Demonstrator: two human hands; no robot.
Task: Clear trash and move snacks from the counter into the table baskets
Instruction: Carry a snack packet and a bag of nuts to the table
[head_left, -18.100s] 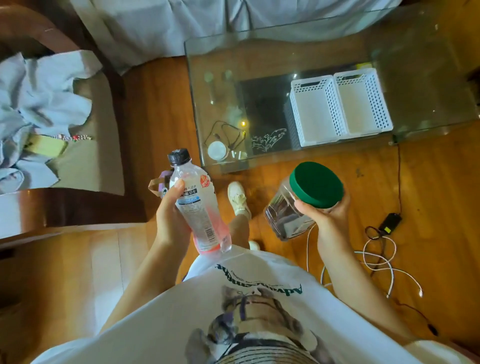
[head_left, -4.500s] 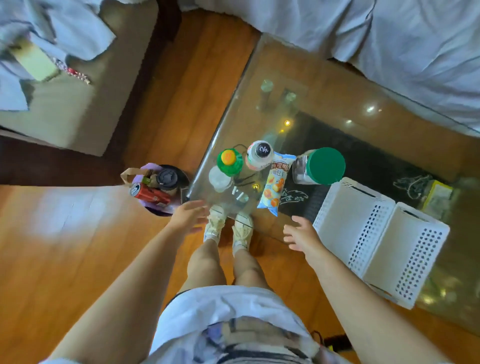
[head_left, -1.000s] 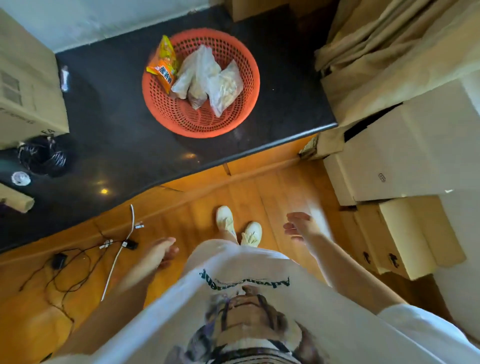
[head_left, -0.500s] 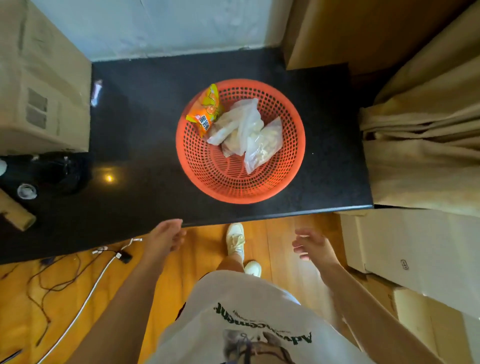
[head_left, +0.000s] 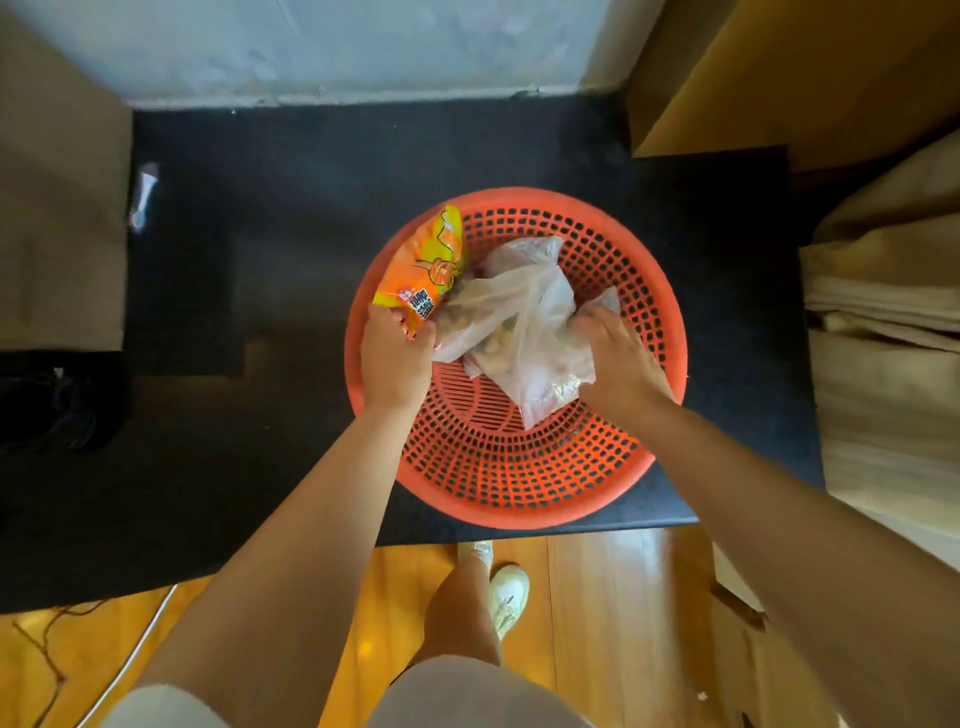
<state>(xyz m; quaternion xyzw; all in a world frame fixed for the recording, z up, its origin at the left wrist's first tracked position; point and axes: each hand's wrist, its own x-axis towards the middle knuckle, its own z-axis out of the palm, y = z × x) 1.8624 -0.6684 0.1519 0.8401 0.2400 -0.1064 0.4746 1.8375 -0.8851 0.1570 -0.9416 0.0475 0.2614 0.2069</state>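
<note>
A round orange basket (head_left: 519, 467) stands on the black counter (head_left: 260, 415). Inside it lie an orange and yellow snack packet (head_left: 426, 270) and clear plastic bags of snacks (head_left: 519, 322). My left hand (head_left: 395, 353) grips the lower end of the orange packet at the basket's left rim. My right hand (head_left: 618, 358) reaches into the basket and grips the clear bags from the right; its fingertips are hidden in the plastic.
Cardboard boxes (head_left: 57, 223) stand on the left of the counter and another (head_left: 789, 67) at the back right. Beige fabric (head_left: 883, 338) lies on the right. A small wrapper (head_left: 144, 195) lies at the counter's back left. Cables (head_left: 78, 649) trail on the wooden floor.
Both hands have gone from hanging free in front of the counter into the orange basket. The left has taken hold of the orange packet, the right of the clear bags.
</note>
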